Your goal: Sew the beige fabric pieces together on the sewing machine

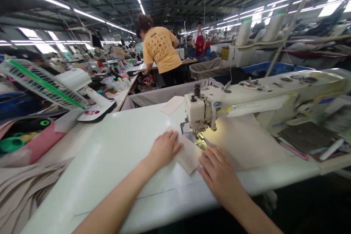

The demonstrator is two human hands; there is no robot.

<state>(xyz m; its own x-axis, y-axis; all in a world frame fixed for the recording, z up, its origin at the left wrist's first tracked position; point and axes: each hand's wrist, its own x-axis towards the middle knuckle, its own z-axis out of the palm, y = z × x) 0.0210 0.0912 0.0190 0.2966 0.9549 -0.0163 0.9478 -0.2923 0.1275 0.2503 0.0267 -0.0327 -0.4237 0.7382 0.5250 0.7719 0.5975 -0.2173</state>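
Observation:
A small beige fabric piece (188, 155) lies on the pale sewing table (115, 146), one edge close to the needle area of a sewing machine (200, 111). My left hand (164, 148) rests flat on the piece's left side, fingers stretched out. On its right edge, near the lit presser foot, lies my right hand (218, 170), fingers extended and slightly bent. A larger beige fabric panel (241, 142) spreads under the machine arm, beside my right hand. Another small beige piece (172, 105) sits behind, left of the machine head.
A white fan (93, 98) stands at the left. Strips of beige fabric (30, 190) hang at the lower left. Pink tweezers (294, 150) lie at the right. Behind the table is a cloth-lined bin (153, 97). A person in a yellow shirt (163, 49) bends over another table.

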